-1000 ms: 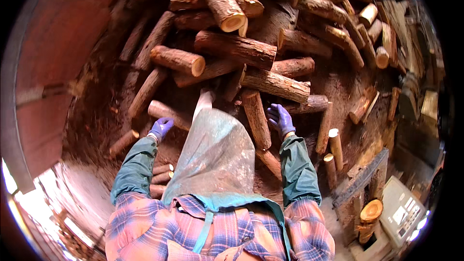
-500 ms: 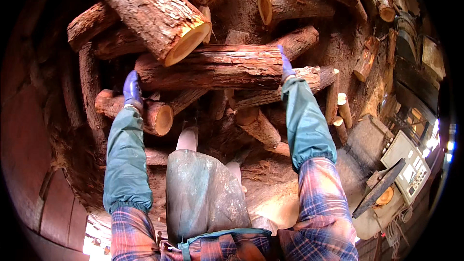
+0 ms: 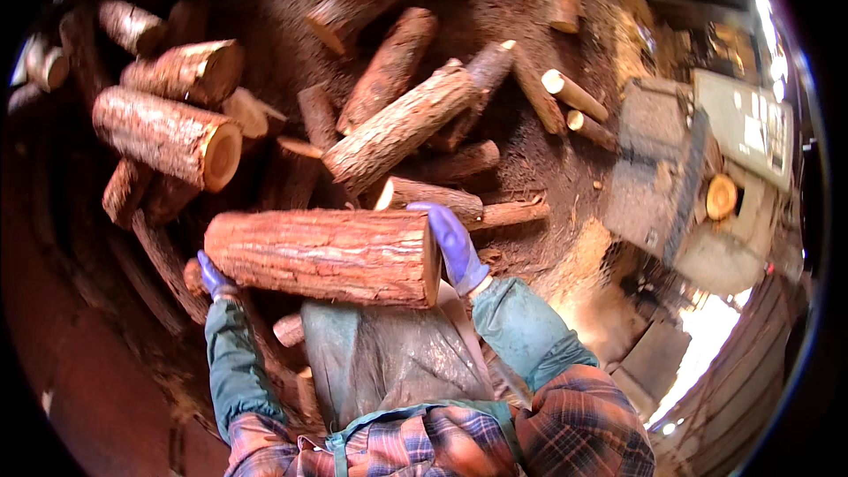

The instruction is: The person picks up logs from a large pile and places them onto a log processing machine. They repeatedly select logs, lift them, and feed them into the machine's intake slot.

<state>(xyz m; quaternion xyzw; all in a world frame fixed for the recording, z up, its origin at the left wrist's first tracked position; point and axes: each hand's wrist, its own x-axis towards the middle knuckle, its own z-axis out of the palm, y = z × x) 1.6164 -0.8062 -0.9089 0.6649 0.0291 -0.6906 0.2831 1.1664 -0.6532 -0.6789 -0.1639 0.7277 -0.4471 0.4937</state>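
Observation:
A thick, reddish-barked log (image 3: 322, 256) lies level across the front of my body, held by its two ends above my dark apron (image 3: 389, 358). At its left end is my left hand (image 3: 215, 276), in a purple glove, with the fingers pressed against the cut end. My right hand (image 3: 455, 246), gloved the same way, grips the right end, its thumb side over the top edge. The palms are partly hidden by the log. Just beyond it lie a short log (image 3: 433, 197) and a long, pale-barked log (image 3: 402, 124).
Several logs lie piled at the left, among them a thick log (image 3: 168, 137) with a pale cut face. Two thin poles (image 3: 574, 95) rest on bark-strewn ground at the right. Farther right stands a machine (image 3: 654, 168) with a pale panel (image 3: 742, 128) and a round log end (image 3: 722, 197).
The log between my hands has come up off the pile and closer to my body. My arms have bent, and the view has swung toward the right.

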